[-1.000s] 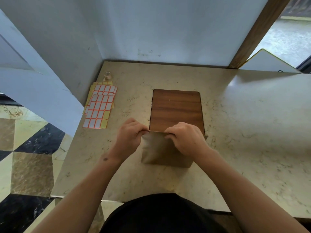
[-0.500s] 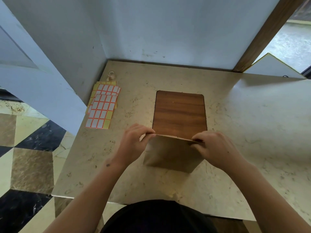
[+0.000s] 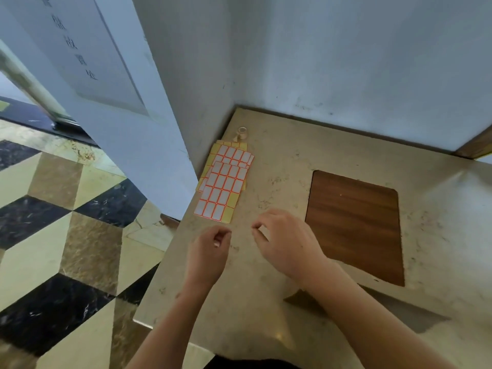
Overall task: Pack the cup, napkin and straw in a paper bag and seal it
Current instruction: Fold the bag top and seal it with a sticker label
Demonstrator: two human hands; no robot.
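The brown paper bag [image 3: 299, 300] sits on the marble counter [image 3: 279, 166] near its front edge, mostly hidden under my right forearm. Cup, napkin and straw are not in sight. Both hands hover over the counter to the left of the bag, apart from it. My left hand [image 3: 210, 249] has loosely curled fingers and holds nothing. My right hand [image 3: 285, 241] is beside it, fingers also loosely curled, with nothing plainly held. Just beyond the fingertips lie overlapping sheets of white labels with orange borders [image 3: 225, 182].
A small tape roll [image 3: 241, 133] stands behind the label sheets in the corner. A dark wooden panel [image 3: 354, 222] is set into the counter on the right. Walls close off the back and left; the counter's left edge drops to a tiled floor [image 3: 66, 235].
Both hands have let go of the bag's folded top and moved left toward the label sheets. The view has swung left, leaving the bag low in the frame.
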